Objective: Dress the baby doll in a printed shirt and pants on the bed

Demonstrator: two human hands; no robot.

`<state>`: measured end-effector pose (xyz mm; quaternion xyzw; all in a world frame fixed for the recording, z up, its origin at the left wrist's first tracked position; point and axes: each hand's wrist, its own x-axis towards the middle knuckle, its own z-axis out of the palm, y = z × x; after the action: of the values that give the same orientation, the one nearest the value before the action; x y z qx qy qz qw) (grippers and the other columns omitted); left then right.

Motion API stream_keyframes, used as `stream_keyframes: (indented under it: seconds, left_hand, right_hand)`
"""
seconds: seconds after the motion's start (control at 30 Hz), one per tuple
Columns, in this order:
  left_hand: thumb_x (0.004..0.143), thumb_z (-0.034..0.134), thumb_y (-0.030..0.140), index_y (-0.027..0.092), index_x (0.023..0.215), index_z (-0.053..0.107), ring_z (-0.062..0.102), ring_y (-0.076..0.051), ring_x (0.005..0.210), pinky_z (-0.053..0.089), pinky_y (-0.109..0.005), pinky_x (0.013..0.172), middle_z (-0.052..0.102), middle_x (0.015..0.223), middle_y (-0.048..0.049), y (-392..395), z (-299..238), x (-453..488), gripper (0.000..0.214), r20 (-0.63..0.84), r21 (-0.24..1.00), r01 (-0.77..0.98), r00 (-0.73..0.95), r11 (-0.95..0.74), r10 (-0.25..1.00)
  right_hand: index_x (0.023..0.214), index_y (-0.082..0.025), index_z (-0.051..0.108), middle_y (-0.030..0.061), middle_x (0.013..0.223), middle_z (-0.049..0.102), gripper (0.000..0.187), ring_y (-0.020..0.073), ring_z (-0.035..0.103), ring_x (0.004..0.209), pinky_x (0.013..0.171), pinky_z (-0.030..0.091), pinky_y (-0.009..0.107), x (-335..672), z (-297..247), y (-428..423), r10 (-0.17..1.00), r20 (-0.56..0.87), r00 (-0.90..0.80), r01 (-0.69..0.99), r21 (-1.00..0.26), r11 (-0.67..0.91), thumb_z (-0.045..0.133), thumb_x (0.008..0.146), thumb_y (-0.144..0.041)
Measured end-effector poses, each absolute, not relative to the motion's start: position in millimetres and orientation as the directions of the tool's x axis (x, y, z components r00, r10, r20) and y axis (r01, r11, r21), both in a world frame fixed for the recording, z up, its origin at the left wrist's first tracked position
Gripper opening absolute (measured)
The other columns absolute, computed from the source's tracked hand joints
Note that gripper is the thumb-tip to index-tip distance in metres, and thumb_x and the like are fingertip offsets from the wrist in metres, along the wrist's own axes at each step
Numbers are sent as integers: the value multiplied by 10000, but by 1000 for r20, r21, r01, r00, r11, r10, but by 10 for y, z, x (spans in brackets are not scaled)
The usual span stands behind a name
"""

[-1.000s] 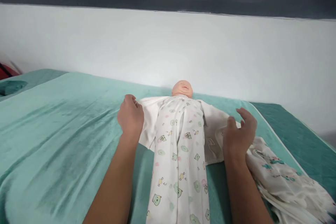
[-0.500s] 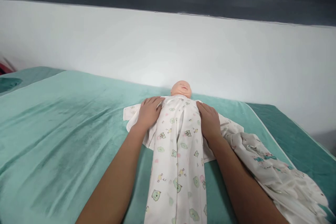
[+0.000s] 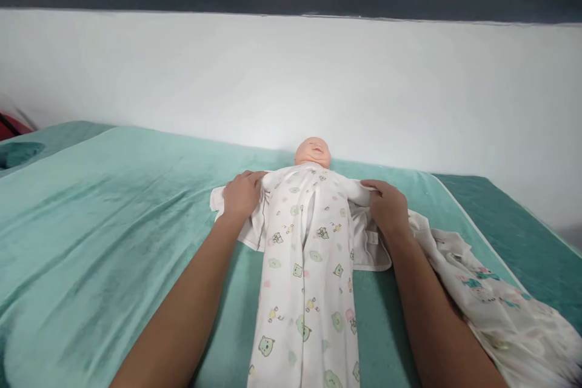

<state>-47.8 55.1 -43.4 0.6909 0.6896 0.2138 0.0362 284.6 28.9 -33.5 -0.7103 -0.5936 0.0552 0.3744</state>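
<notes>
A baby doll (image 3: pixel 313 152) lies on its back on a teal blanket (image 3: pixel 113 224), head toward the wall. It wears a white sleepsuit (image 3: pixel 309 267) printed with small green bears. My left hand (image 3: pixel 242 195) rests on the suit's left sleeve, fingers curled down on the cloth. On the other sleeve, by the doll's shoulder, my right hand (image 3: pixel 387 209) presses, its fingers bent onto the fabric. The suit's side flaps lie spread under both hands.
A crumpled white printed cloth (image 3: pixel 495 303) lies on the blanket to the right of my right arm. A white wall (image 3: pixel 291 85) rises just behind the doll's head. A darker teal cover (image 3: pixel 513 230) shows at the right edge.
Both hands slid outward from the doll's chest onto the sleeves. A second ago they hovered wider apart, the right one lifted and open.
</notes>
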Motion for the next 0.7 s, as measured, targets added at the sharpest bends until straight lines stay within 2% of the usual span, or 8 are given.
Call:
stream_keyframes:
  seconds: [0.1,0.17,0.23,0.3,0.33,0.4,0.53,0.7]
  left_hand:
    - [953,367,242,384,1269,636,603,-262,1162,446,-404,946,662,1288,-5,551,-434,-458,439,224,368,930,-71,-17,972]
    - [944,372,236,378,1266,639,596,-265,1174,436,-417,970,661,1291,-7,551,-430,-449,442,224,372,928,-71,-18,972]
    - [940,371,235,379,1270,632,585,-262,1194,429,-420,985,657,1301,-5,547,-423,-451,445,230,386,922,-68,-26,971]
    - [934,379,241,368,1241,640,578,-267,1197,428,-426,979,661,1288,-11,537,-414,-458,422,225,387,922,-65,-28,972]
    - [934,382,248,352,1208,652,579,-273,1188,431,-429,969,666,1271,-20,529,-410,-463,399,217,379,925,-63,-25,974]
    - [945,377,272,312,1125,674,583,-282,1165,434,-428,950,678,1225,-44,510,-406,-472,350,202,350,937,-58,-17,978]
    - [977,337,295,314,1206,642,575,-272,1174,420,-423,978,664,1253,-53,483,-414,-498,382,223,325,945,-36,-39,974]
    - [982,317,285,379,1313,599,589,-275,1168,432,-431,976,666,1267,-34,483,-431,-538,445,223,397,917,-50,-44,973]
  right_hand:
    - [1144,-194,699,83,1215,698,388,254,598,1160,1017,441,424,2486,-101,195,837,508,203,761,-620,191,446,851,-224]
    - [1152,-210,672,69,1213,693,349,229,611,1132,1004,454,397,2087,118,194,865,499,49,724,-614,313,452,882,-242]
    - [1208,-217,633,68,1282,659,347,224,577,1200,1021,442,379,1606,313,269,884,403,-236,755,-497,428,452,913,-235]
    - [1223,-201,602,108,1273,643,344,251,593,1158,924,484,373,1131,422,400,886,174,-429,848,-260,462,461,909,-198]
    - [1159,-195,614,121,1208,655,305,253,627,1071,861,500,365,929,436,472,891,3,-453,885,-117,450,468,893,-166]
    - [1090,-162,625,164,1177,637,256,284,630,1045,857,492,392,650,398,595,895,-70,-441,898,-40,439,523,857,-138]
    - [1236,-146,539,185,1328,535,363,329,534,1192,959,442,470,625,261,674,887,-34,-461,886,34,462,513,874,-132]
    - [1235,-148,521,188,1321,530,397,322,535,1150,903,457,439,935,275,634,878,18,-479,870,145,471,509,843,-87]
